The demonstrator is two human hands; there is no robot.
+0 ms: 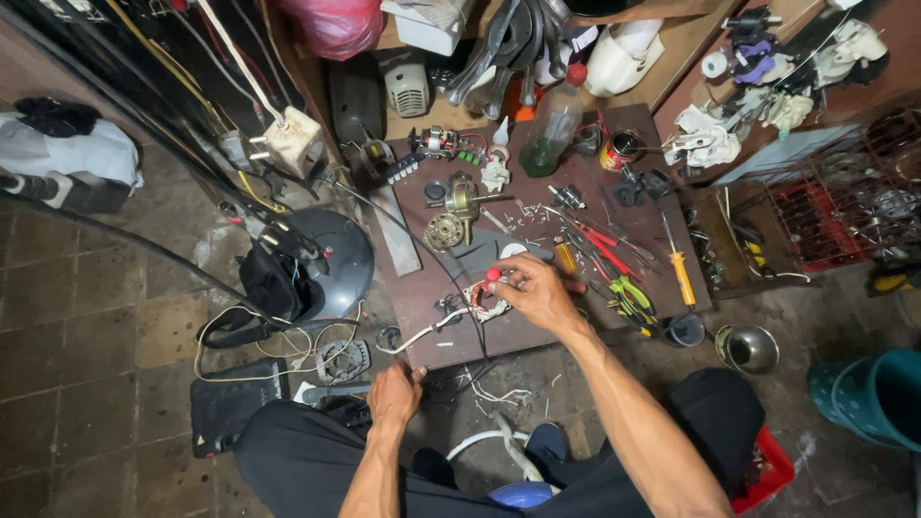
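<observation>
Wiring bundle (477, 299) with white leads and a red-tipped bit sits on the brown work board (422, 288), pinched in the right hand (537, 293), fingers curled around it, roughly dead centre of the view.

Going left to right: at about 9 o'clock from that bundle there's a dark grey round fan base (326, 259) on the tiled floor with black cables and a plug block (291, 139) trailing off toward 11. Below it, around 7 o'clock, the left hand (395, 391) is down at the near edge of the board, fingers bent over something small; can't tell what it's gripping, or if it's gripping anything.

On the board at 12 o'clock from the bundle there's a small brass-coloured motor part (446, 230), and further up a green-tinted plastic bottle (552, 125) with a red cap. At 3 o'clock, just beside the right hand, lies a mess of tools: red-handled pliers (604, 240), yellow-green handled cutters (631, 299) and a yellow-handled screwdriver (681, 278). Past the board edge at 4 o'clock sits a metal bowl (748, 347), and way out at the right edge a teal plastic bucket (878, 393).
</observation>
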